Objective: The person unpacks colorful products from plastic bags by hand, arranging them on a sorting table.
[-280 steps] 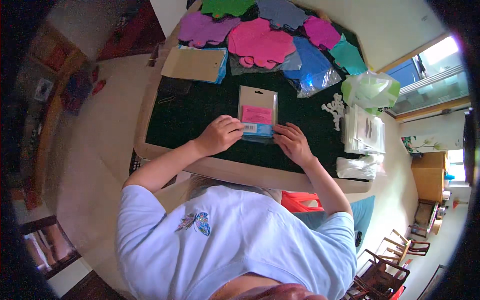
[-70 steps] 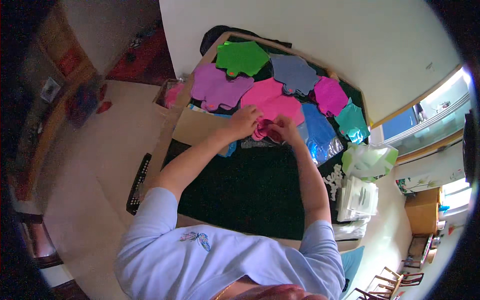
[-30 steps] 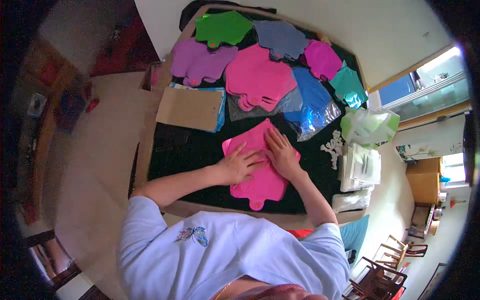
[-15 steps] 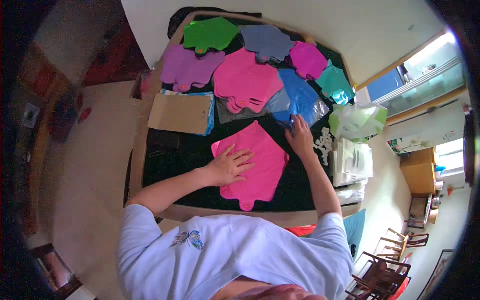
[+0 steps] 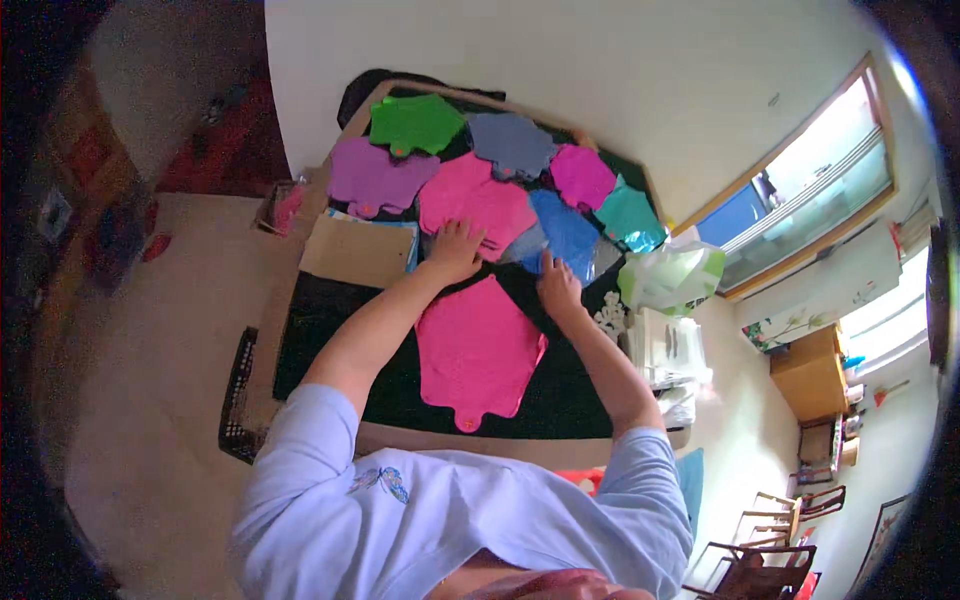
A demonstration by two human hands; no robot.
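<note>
Near the middle of the dark table top lies a flat pink bag-like sheet (image 5: 480,350), five-sided with a rounded tab at its near end. Beyond it is a stack of similar pink sheets (image 5: 470,190). My left hand (image 5: 457,250) rests on that stack's near edge with its fingers stretched out. My right hand (image 5: 560,285) touches the near edge of the blue sheets (image 5: 568,230), its fingers extended and partly hidden. A grey-blue piece (image 5: 525,245) shows between the pink and blue stacks.
Green (image 5: 415,122), purple (image 5: 375,175), grey-blue (image 5: 510,143), magenta (image 5: 583,178) and teal (image 5: 628,215) stacks line the far side. A brown cardboard piece (image 5: 358,250) lies left. White ties (image 5: 610,315), a plastic bag (image 5: 680,275) and white packets (image 5: 668,345) sit right.
My left hand has left the single pink sheet and moved away from me onto the pink stack. My right hand stays by the blue sheets. The view has shifted.
</note>
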